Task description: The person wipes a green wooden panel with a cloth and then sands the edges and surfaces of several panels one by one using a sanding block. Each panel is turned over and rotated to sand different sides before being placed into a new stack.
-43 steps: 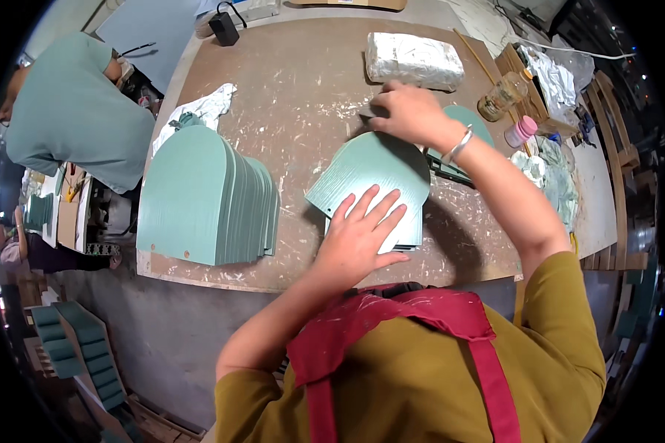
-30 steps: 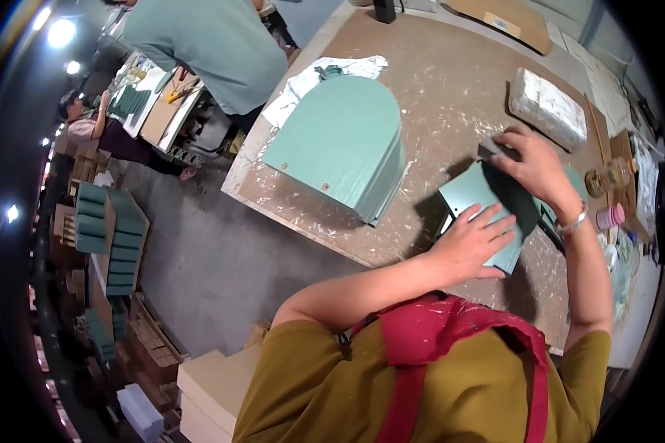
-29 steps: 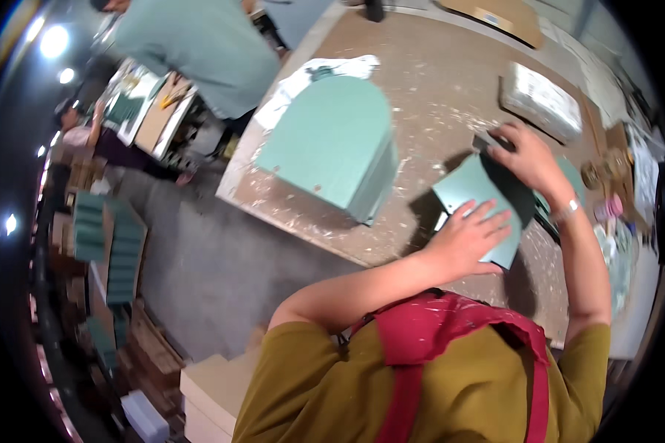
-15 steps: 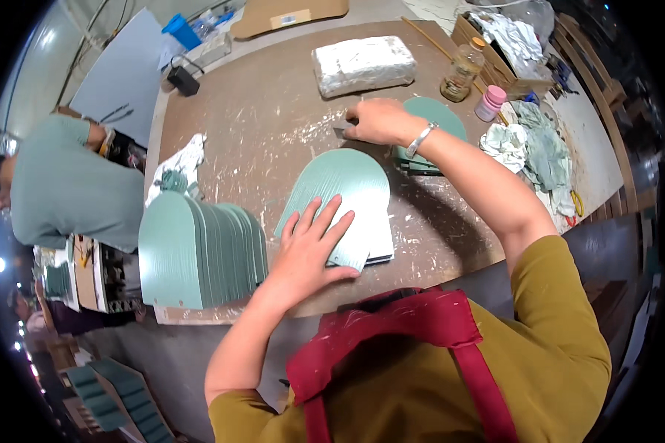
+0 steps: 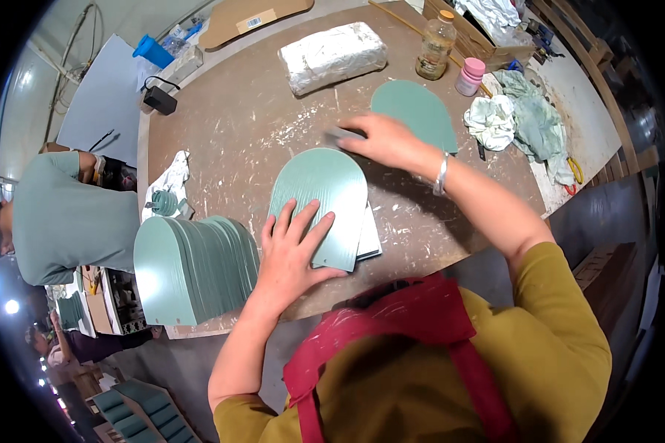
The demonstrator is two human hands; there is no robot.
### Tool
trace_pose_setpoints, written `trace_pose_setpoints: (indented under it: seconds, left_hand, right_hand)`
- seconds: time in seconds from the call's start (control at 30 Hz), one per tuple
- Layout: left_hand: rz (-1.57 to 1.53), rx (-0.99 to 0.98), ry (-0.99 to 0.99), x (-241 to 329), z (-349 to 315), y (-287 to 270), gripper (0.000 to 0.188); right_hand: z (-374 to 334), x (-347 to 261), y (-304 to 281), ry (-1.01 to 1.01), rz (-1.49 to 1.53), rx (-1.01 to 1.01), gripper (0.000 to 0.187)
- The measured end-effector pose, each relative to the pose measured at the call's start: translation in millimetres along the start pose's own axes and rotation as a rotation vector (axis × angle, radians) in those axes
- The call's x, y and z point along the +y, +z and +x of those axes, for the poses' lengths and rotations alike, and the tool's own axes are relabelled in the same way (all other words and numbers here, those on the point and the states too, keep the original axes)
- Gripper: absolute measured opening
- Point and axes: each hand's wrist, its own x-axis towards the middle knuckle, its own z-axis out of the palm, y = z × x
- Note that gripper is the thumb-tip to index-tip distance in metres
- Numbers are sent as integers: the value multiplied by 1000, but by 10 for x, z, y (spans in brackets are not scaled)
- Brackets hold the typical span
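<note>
A green arched panel (image 5: 324, 199) is pinned flat near the near edge of the workbench (image 5: 229, 125), on top of a few pale sheets whose corners show at its right side. The left hand (image 5: 292, 247) is spread open on the panel's lower part, fingers splayed and pressing down, nothing gripped. The right hand (image 5: 384, 140) is closed over a small grey block (image 5: 342, 136) just beyond the panel's rounded top. A second arched panel (image 5: 417, 114) lies flat just past that hand, toward the right edge. A fanned stack of green panels (image 5: 192, 269) is set at the near left corner, well apart from the pinned one. A wrapped white bundle (image 5: 332, 55), a bottle (image 5: 434, 48) and crumpled rags (image 5: 521, 122) are seen toward the far edge and the right side.
</note>
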Motion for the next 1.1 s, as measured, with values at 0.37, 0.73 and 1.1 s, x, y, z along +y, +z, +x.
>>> trace_pose_setpoints:
  seconds: [0.37, 0.73, 1.1]
  left_hand:
    - [71, 161, -85, 239, 157, 219, 86]
    - [11, 53, -173, 85, 302, 108, 59]
    - [98, 92, -179, 26, 326, 281, 57]
  right_hand:
    - [-112, 238, 2, 169, 91, -44, 52]
    - [-317, -123, 17, -131, 153, 283, 49]
    - [-292, -137, 161, -243, 196, 349, 49]
